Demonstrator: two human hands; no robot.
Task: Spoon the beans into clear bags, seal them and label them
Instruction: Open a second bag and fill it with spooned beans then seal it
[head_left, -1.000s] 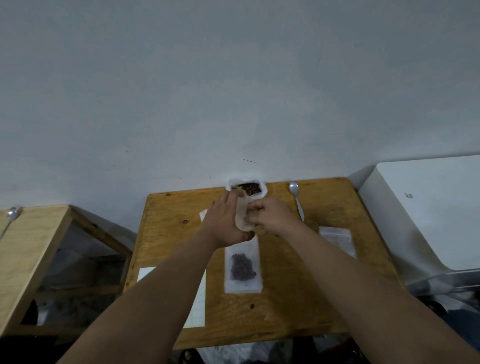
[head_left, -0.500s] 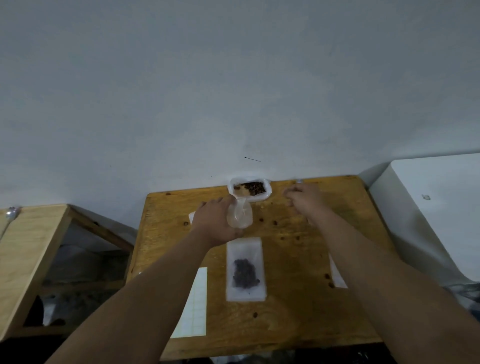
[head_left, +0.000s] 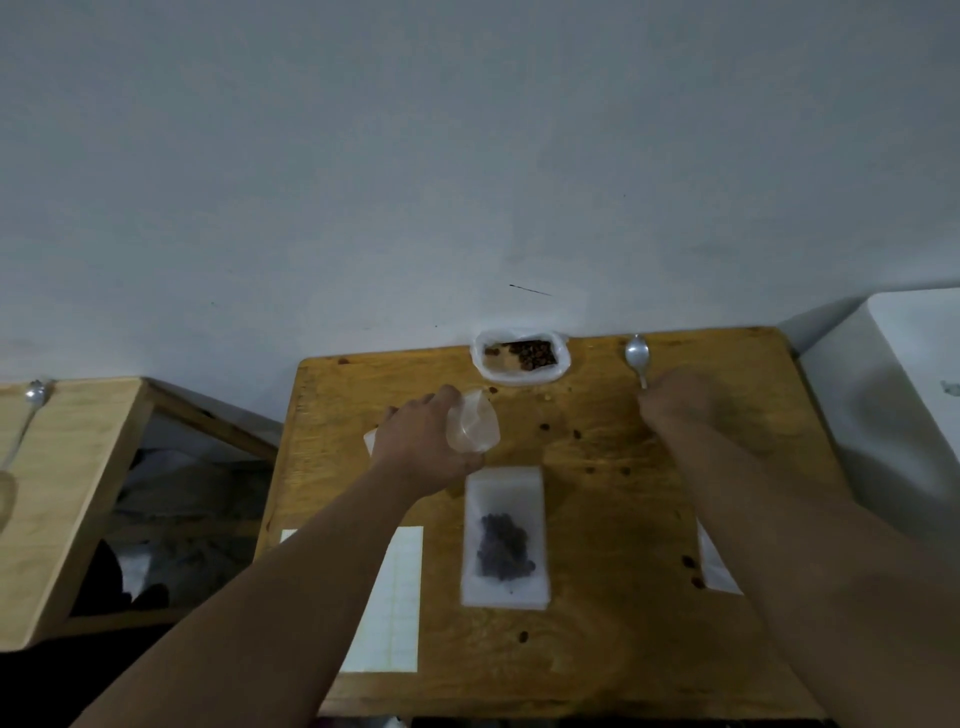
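Observation:
My left hand holds an empty clear bag upright with its mouth open, above the middle of the wooden table. A white container of brown beans stands at the table's far edge. To its right lies a metal spoon, and my right hand grips its handle, the bowl pointing away from me. A filled clear bag of dark beans lies flat in front of me. A white label sheet lies to its left.
Several loose beans are scattered on the tabletop around. More empty bags lie under my right forearm. A white appliance stands to the right. A second wooden table with another spoon is on the left.
My right hand left the bag, moved right to the spoon and took its handle. My left hand kept the bag, whose mouth now stands open.

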